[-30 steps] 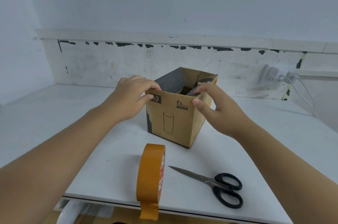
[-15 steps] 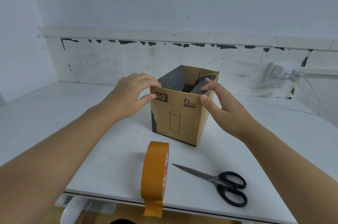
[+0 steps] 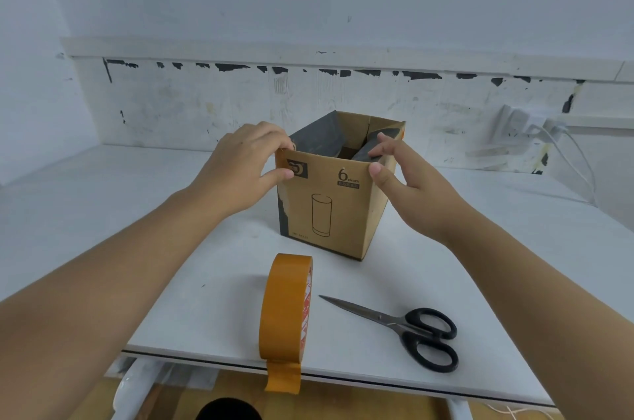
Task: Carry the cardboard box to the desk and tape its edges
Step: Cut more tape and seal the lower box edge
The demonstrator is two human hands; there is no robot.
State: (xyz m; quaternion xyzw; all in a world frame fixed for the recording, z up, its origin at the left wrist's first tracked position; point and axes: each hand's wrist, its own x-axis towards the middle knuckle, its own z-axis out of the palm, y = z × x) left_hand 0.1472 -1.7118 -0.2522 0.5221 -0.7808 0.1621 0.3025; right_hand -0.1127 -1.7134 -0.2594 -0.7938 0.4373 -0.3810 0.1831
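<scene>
A small brown cardboard box (image 3: 329, 207) stands upright on the white desk (image 3: 178, 299), its top open and dark flaps folded inside. My left hand (image 3: 240, 169) pinches the box's near left top corner, thumb on the front face and fingers over the rim. My right hand (image 3: 404, 176) grips the near right top corner, thumb on the front and fingers reaching over the rim onto an inner flap. In front of the box a roll of orange tape (image 3: 286, 308) stands on edge, its loose end hanging over the desk's front edge.
Black-handled scissors (image 3: 408, 327) lie shut to the right of the tape, blades pointing left. A scuffed white wall runs behind the desk. At the back right, a white power strip (image 3: 521, 126) with plugs and cables sits against the wall.
The box and both hands sit a little nearer and more centred in view. The grips on the two top corners are the same. Tape and scissors have not moved.
</scene>
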